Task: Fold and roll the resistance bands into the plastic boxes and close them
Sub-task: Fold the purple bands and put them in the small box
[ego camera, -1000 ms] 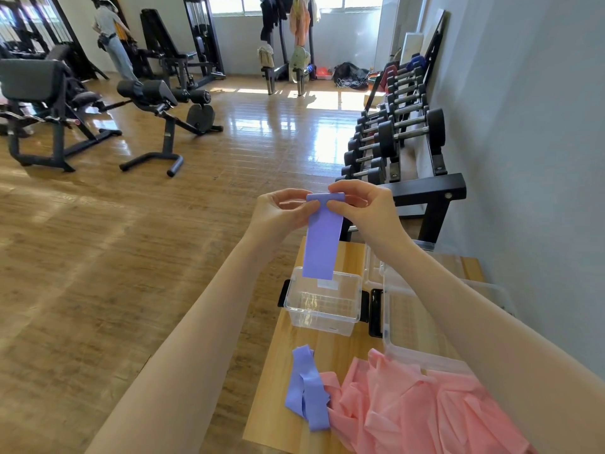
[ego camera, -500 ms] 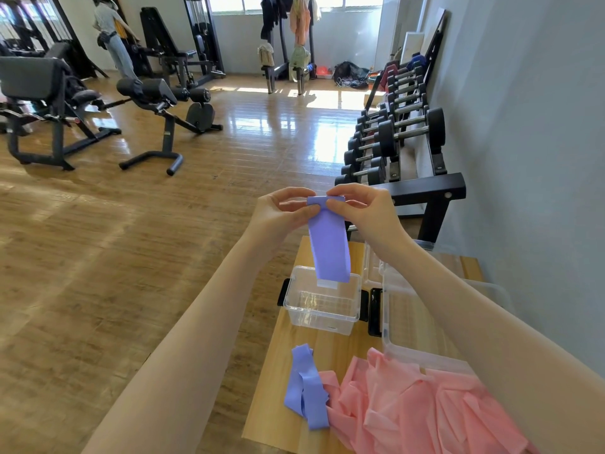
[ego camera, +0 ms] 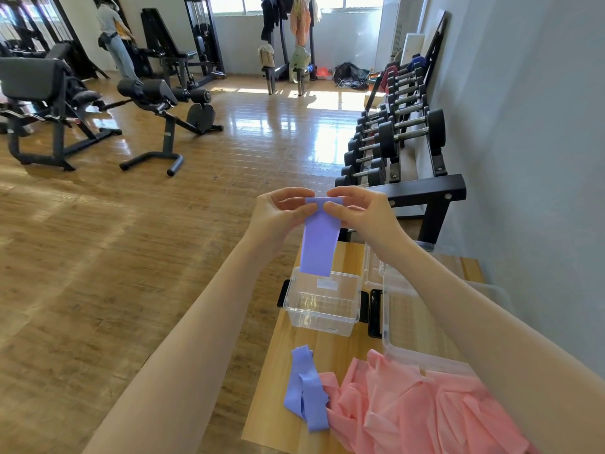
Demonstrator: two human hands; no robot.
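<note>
Two hands hold up a purple band

Two hands are up above a wooden table (ego camera: 330, 342). A big clear box (ego camera: 415, 322) sits beside a pink pile of bands (ego camera: 419, 407). A small clear box (ego camera: 322, 306) stands open. The left hand (ego camera: 281, 214) and right hand (ego camera: 360, 213) pinch the top of a folded purple band (ego camera: 319, 240), which hangs over the small box. Another purple band (ego camera: 304, 388) lies on the table.

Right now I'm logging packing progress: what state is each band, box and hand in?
Held purple band: folded flat, hanging above the small box.
Left hand: pinches its top edge.
Right hand: pinches its top edge.
Small box: open, empty.
Large box: open.
Loose purple band: unrolled on table.
Pink bands: heaped, unfolded.
</note>
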